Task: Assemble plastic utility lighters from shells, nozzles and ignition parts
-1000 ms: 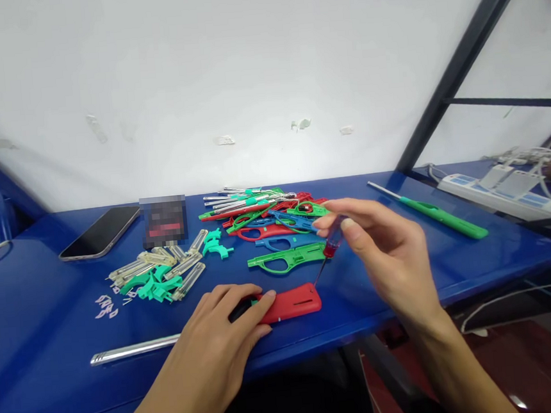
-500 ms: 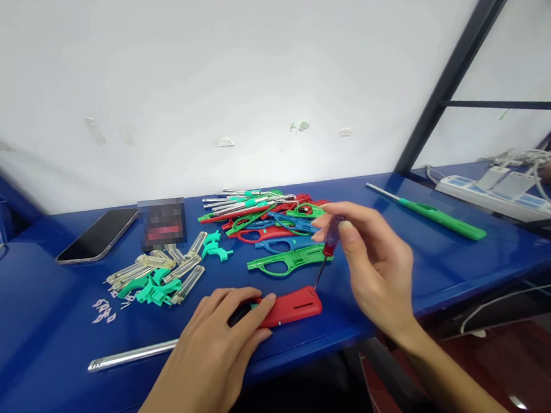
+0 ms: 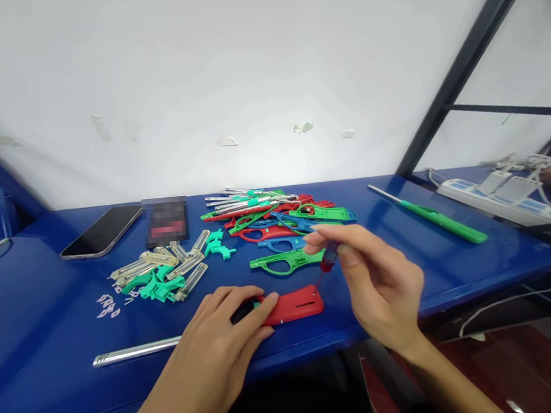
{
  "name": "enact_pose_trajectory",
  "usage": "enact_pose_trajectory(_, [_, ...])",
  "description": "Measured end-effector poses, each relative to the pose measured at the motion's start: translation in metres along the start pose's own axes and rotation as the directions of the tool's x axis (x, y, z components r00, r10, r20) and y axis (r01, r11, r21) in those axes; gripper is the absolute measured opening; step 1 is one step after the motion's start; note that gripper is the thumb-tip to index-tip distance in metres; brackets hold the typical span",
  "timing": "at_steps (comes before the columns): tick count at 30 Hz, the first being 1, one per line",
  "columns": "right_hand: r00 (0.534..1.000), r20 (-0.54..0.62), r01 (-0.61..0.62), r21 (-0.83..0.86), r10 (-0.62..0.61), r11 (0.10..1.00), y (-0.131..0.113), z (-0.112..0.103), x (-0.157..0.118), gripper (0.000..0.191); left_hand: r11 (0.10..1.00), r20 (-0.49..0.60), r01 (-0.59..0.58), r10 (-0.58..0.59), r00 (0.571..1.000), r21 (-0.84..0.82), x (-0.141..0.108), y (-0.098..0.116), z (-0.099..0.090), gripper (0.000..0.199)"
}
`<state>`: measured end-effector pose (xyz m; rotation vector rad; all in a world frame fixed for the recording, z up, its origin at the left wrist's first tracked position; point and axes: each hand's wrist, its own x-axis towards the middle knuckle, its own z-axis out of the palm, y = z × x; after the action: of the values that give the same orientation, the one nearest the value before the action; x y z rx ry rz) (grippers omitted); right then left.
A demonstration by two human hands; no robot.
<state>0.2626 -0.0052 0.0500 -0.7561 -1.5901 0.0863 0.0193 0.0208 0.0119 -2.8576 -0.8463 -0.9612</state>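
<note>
A red lighter (image 3: 298, 305) with a long metal tube (image 3: 136, 351) lies near the front edge of the blue table. My left hand (image 3: 223, 330) is closed over its middle, pressing it down. In my right hand (image 3: 376, 281) is a small screwdriver (image 3: 328, 257) with a purple and red handle, held between thumb and fingers. Its tip meets the red body near the right end, at a small hole. Behind the hands lies a pile of red, blue and green casing halves (image 3: 285, 263) with metal tubes.
Clear tanks (image 3: 192, 281) and teal trigger pieces (image 3: 159, 286) lie left of centre. Further left are a phone (image 3: 101, 232) and a blurred dark item (image 3: 165, 222). A green lighter (image 3: 443, 221) and a white power strip (image 3: 491, 197) are at right.
My right hand has lowered and tilted the screwdriver over further, with its tip still at the red body's right end. My left hand keeps its hold. The view has shifted slightly.
</note>
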Motion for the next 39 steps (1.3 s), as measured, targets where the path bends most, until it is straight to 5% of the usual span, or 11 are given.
enact_pose_trajectory(3, [0.998, -0.05, 0.043, -0.025, -0.045, 0.999, 0.0017, 0.0, 0.0026, 0.027, 1.0, -0.005, 0.008, -0.008, 1.0, -0.003, 0.001, 0.001, -0.0012, 0.037])
enact_pose_trajectory(7, [0.981, -0.196, 0.009, -0.03, -0.015, 1.0, 0.0034, 0.0005, 0.0032, 0.027, 1.0, 0.011, 0.013, -0.013, 1.0, 0.0, 0.0019, 0.0014, -0.0016, 0.037])
enact_pose_trajectory(13, [0.981, -0.099, -0.156, 0.108, 0.167, 0.982, 0.0037, 0.002, -0.0039, 0.039, 1.0, 0.007, 0.004, -0.004, 1.0, 0.013, 0.0023, 0.0009, -0.0021, 0.034])
enact_pose_trajectory(18, [0.978, -0.193, -0.065, 0.11, 0.086, 0.992, 0.0036, 0.0014, 0.0001, 0.007, 1.0, 0.021, 0.028, -0.028, 0.999, -0.009, 0.0011, 0.0017, -0.0025, 0.033])
enact_pose_trajectory(24, [0.961, -0.206, -0.174, 0.066, 0.184, 0.983, 0.0079, 0.0025, 0.0009, 0.025, 0.999, 0.024, 0.032, -0.031, 0.999, -0.029, -0.0002, 0.0017, -0.0023, 0.036])
enact_pose_trajectory(31, [0.985, -0.172, -0.02, 0.038, 0.026, 0.999, 0.003, -0.0001, 0.0029, 0.007, 0.999, 0.038, 0.041, -0.04, 0.998, -0.021, 0.0004, 0.0015, -0.0026, 0.035])
enact_pose_trajectory(36, [0.972, -0.193, -0.125, 0.055, 0.134, 0.991, 0.0028, 0.0027, -0.0006, 0.028, 0.999, 0.038, 0.044, -0.043, 0.998, -0.026, -0.0001, 0.0009, -0.0021, 0.034])
enact_pose_trajectory(39, [0.984, -0.139, -0.102, 0.09, 0.114, 0.991, 0.0031, 0.0015, 0.0004, 0.02, 0.998, 0.032, 0.047, -0.046, 0.998, -0.034, -0.0007, 0.0009, -0.0018, 0.035])
